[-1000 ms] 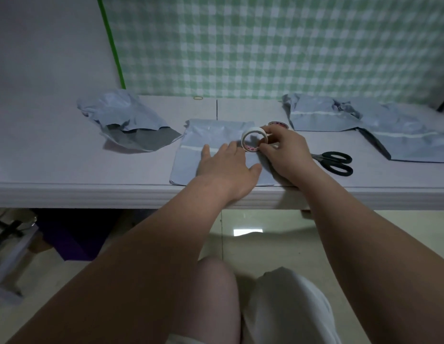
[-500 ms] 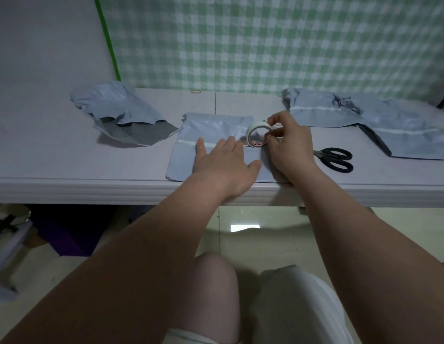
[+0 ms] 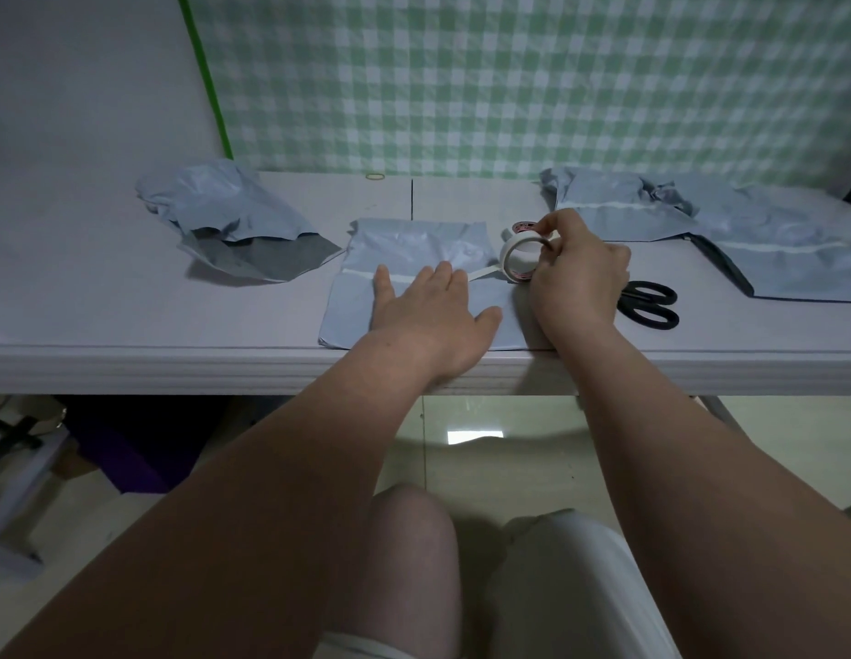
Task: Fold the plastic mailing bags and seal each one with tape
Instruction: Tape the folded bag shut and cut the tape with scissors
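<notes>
- The middle mailing bag is pale grey-blue plastic and lies flat at the near edge of the counter, with a white strip across its width. The left hand presses on its lower half with straight fingers.
- The tape roll is white with red print on the core. It stands on edge at the bag's right side, gripped by the right hand. A short length of tape runs from it leftward onto the bag.
- A crumpled bag lies at the left, its dark grey inside showing.
- Two wrinkled bags lie overlapping at the right, each with a white strip.
</notes>
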Tool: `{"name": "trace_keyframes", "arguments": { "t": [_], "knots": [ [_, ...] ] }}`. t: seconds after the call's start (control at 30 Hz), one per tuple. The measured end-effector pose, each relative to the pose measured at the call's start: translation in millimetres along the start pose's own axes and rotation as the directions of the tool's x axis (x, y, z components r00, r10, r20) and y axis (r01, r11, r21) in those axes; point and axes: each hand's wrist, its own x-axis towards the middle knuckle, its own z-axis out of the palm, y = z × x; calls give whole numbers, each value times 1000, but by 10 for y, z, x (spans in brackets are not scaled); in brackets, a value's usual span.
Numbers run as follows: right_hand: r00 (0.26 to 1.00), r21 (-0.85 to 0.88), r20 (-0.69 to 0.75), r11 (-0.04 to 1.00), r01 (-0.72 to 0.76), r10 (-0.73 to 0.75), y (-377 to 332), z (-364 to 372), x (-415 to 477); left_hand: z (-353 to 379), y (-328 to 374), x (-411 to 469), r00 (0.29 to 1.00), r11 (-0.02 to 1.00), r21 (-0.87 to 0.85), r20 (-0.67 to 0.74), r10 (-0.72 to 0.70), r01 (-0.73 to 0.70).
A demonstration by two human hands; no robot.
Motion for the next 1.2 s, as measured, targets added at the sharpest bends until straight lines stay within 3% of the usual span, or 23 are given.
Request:
{"name": "trace_keyframes", "arguments": {
  "t": [0.47, 0.77, 0.97, 1.2],
  "knots": [
    [990, -72, 45, 988, 139, -136, 110, 109, 97, -55, 101, 22, 996, 999, 14, 76, -50, 49],
    [994, 4, 82, 997, 74, -74, 133, 171, 120, -76, 147, 27, 994, 998, 21, 80, -69, 67],
    [986, 144, 35, 977, 156, -162, 101, 179, 103, -110, 162, 57, 993, 997, 15, 94, -74, 73],
    [999, 162, 15, 986, 34, -37, 104, 143, 100, -114, 181, 70, 992, 995, 34, 78, -96, 94]
  ]
}}
